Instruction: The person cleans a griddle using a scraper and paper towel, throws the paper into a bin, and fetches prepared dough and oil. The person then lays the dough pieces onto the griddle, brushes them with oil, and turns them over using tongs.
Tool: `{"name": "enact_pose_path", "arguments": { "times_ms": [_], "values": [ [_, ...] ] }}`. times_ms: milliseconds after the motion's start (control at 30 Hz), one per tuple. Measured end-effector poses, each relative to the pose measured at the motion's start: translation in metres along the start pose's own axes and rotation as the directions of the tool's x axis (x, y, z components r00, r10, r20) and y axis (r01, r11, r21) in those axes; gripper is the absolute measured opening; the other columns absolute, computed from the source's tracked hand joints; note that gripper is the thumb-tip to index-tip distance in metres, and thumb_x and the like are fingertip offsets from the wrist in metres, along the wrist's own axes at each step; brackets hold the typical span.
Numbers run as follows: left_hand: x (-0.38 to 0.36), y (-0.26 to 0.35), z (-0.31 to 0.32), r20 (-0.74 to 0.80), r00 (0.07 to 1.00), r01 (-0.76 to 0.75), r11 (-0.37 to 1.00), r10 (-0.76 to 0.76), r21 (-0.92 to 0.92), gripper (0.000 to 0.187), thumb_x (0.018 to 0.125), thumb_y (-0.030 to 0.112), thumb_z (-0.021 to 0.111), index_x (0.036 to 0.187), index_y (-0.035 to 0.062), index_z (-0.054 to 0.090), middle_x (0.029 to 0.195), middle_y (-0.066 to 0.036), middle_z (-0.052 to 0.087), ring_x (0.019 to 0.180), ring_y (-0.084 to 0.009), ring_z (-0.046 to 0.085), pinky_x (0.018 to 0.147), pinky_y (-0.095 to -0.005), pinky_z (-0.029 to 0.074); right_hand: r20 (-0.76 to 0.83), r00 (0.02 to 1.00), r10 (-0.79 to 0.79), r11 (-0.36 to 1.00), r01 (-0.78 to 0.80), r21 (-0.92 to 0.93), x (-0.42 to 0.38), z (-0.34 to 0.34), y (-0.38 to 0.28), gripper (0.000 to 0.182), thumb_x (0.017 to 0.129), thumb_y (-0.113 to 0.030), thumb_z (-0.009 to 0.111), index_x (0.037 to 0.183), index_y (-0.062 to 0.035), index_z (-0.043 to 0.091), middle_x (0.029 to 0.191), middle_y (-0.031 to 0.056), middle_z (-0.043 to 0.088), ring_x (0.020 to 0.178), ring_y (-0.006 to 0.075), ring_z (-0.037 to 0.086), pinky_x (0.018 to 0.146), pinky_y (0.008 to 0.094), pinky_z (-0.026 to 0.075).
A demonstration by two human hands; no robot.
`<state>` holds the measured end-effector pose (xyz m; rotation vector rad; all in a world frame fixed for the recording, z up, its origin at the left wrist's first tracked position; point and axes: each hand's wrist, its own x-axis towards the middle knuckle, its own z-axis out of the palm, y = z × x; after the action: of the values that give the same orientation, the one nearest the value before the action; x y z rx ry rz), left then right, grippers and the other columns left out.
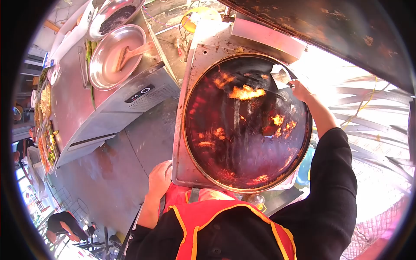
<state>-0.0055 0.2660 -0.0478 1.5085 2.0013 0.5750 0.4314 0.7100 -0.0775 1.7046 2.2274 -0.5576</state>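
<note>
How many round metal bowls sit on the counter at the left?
2: one bowl holding a tan utensil; another bowl beyond it, cut off above, holding dark material. Others may be hidden.

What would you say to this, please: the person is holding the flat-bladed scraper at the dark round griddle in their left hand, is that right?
Not quite: the head view shows the flat-bladed scraper in the person's right hand, not the left hand. It is indeed at the dark round griddle.
</note>
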Motion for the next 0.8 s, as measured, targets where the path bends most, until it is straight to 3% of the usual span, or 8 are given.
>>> {"name": "enact_pose_path", "arguments": {
  "times_ms": [67, 167, 200, 300, 400, 633, 767, 800],
  "values": [
    [0.000, 0.002, -0.004, 0.003, 1.000, -0.016, 1.000, 0.016, 0.004, 0.021, 0.086, 0.012, 0.056, 0.104, 0.0022, 0.061, 0.102, -0.014, 0.064, 0.095, -0.0325, 0.060, 0.084, -0.0394, 0.048, -0.079, 0.997, 0.023, 0.999, -0.020, 0.042, -0.006, 0.016, 0.019, 0.032, 0.082, -0.006, 0.047, 0.113, -0.0036, 0.055, 0.120, 0.0214, 0.053, 0.115, 0.0338, 0.050, 0.097, 0.0415, 0.040],
    [-0.003, -0.003, -0.004, 0.011, 1.000, -0.027, 1.000, 0.027, 0.011, 0.021, 0.086, 0.012, 0.056, 0.104, 0.0024, 0.062, 0.103, -0.014, 0.064, 0.096, -0.0321, 0.060, 0.084, -0.0393, 0.048, 0.001, 0.988, 0.157, 0.986, -0.157, -0.058, -0.026, 0.017, 0.029, 0.032, 0.084, -0.013, 0.050, 0.115, -0.0058, 0.055, 0.122, 0.0216, 0.052, 0.120, 0.0335, 0.046, 0.102, 0.0415, 0.035],
    [-0.002, -0.004, -0.003, 0.015, 0.999, -0.040, 0.999, 0.040, 0.010, 0.021, 0.086, 0.011, 0.057, 0.104, 0.0021, 0.062, 0.102, -0.015, 0.064, 0.095, -0.0323, 0.060, 0.084, -0.0388, 0.048, -0.141, 0.985, 0.098, 0.981, -0.120, -0.155, -0.035, 0.021, 0.030, 0.028, 0.083, -0.015, 0.048, 0.108, -0.0062, 0.059, 0.104, 0.0191, 0.061, 0.099, 0.0321, 0.060, 0.087, 0.0393, 0.047],
    [-0.002, -0.005, -0.006, 0.026, 0.997, -0.073, 0.997, 0.073, 0.011, 0.020, 0.085, 0.010, 0.058, 0.104, 0.0013, 0.062, 0.101, -0.016, 0.064, 0.095, -0.0329, 0.061, 0.083, -0.0378, 0.049, 0.008, 0.963, 0.270, 0.957, -0.268, -0.114, -0.051, 0.010, 0.025, 0.018, 0.084, -0.016, 0.045, 0.084, -0.0064, 0.060, 0.072, 0.0125, 0.063, 0.061, 0.0252, 0.063, 0.054, 0.0380, 0.051],
    [-0.004, -0.006, -0.010, 0.024, 0.995, -0.098, 0.995, 0.098, 0.004, 0.020, 0.085, 0.009, 0.058, 0.103, 0.0011, 0.062, 0.101, -0.016, 0.064, 0.095, -0.0331, 0.061, 0.083, -0.0379, 0.048, 0.014, 0.876, 0.482, 0.864, -0.478, 0.155, -0.065, 0.027, 0.036, 0.017, 0.078, -0.008, 0.045, 0.069, -0.0030, 0.058, 0.047, 0.0075, 0.053, 0.043, 0.0211, 0.055, 0.037, 0.0359, 0.044],
    [-0.009, -0.015, -0.015, 0.048, 0.986, -0.157, 0.987, 0.158, -0.029, 0.020, 0.086, 0.008, 0.057, 0.104, 0.0004, 0.062, 0.101, -0.017, 0.064, 0.096, -0.0335, 0.061, 0.083, -0.0382, 0.048, 0.218, 0.771, 0.599, 0.599, -0.612, 0.517, -0.136, 0.039, 0.041, 0.018, 0.083, -0.011, 0.045, 0.069, -0.0020, 0.050, 0.054, 0.0065, 0.048, 0.042, 0.0171, 0.048, 0.035, 0.0310, 0.039],
    [-0.011, -0.020, -0.017, 0.064, 0.973, -0.221, 0.975, 0.222, -0.025, 0.021, 0.086, 0.011, 0.056, 0.103, 0.0014, 0.062, 0.102, -0.015, 0.064, 0.095, -0.0324, 0.060, 0.083, -0.0391, 0.048, 0.187, 0.882, 0.433, 0.729, -0.465, 0.502, -0.158, 0.030, 0.061, 0.024, 0.085, -0.020, 0.051, 0.066, -0.0055, 0.052, 0.055, 0.0058, 0.051, 0.040, 0.0162, 0.050, 0.034, 0.0301, 0.038],
    [-0.010, -0.020, -0.019, 0.068, 0.970, -0.231, 0.973, 0.232, -0.025, 0.021, 0.086, 0.011, 0.056, 0.103, 0.0014, 0.062, 0.102, -0.015, 0.064, 0.095, -0.0325, 0.060, 0.083, -0.0391, 0.048, 0.205, 0.864, 0.460, 0.688, -0.493, 0.532, -0.168, 0.024, 0.061, 0.020, 0.083, -0.018, 0.051, 0.072, -0.0019, 0.056, 0.055, 0.0078, 0.052, 0.045, 0.0176, 0.052, 0.039, 0.0327, 0.044]
  ]
}}
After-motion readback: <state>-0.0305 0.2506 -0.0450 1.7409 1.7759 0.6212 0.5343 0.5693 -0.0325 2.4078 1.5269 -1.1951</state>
